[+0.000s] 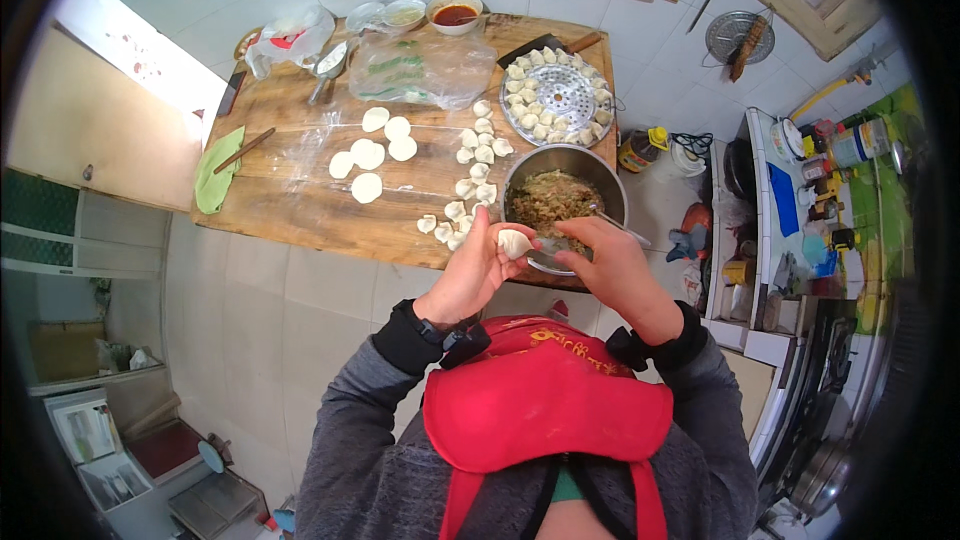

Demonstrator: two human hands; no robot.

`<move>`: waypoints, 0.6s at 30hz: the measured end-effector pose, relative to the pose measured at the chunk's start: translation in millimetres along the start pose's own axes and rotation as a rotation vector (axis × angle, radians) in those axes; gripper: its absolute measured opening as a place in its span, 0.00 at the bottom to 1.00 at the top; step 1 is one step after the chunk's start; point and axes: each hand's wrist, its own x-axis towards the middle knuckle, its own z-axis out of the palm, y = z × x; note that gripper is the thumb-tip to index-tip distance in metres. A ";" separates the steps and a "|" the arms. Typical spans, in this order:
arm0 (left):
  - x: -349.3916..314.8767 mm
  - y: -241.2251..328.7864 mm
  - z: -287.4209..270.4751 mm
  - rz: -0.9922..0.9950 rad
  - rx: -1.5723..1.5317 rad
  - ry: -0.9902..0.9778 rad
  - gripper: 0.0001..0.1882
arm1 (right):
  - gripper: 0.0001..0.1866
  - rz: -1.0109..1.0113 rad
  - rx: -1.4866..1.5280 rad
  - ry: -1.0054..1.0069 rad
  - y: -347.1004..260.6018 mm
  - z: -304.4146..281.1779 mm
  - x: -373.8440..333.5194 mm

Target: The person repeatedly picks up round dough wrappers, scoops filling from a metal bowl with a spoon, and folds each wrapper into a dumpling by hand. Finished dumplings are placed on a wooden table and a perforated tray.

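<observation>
Head view: left hand (463, 280), fingers around dumpling (514, 244); right hand (622, 275), fingers' hold unclear. Bowl (613, 188) at dumpling's two o'clock. Dumpling probably light, soft, tearable; cup underneath.

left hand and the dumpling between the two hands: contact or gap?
Touching. The head view shows the dumpling resting against the fingers of the left hand, with no gap between them.
</observation>
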 end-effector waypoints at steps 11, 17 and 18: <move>-12.9 -8.7 0.6 0.181 0.086 -0.061 0.41 | 0.13 -0.272 0.099 0.153 -21.2 31.8 6.4; -38.2 2.3 0.6 0.189 0.498 0.040 0.45 | 0.12 -0.415 0.067 0.208 -34.3 32.8 11.8; -40.8 3.3 0.7 0.190 0.589 0.067 0.46 | 0.11 -0.427 0.064 0.206 -36.2 34.8 14.0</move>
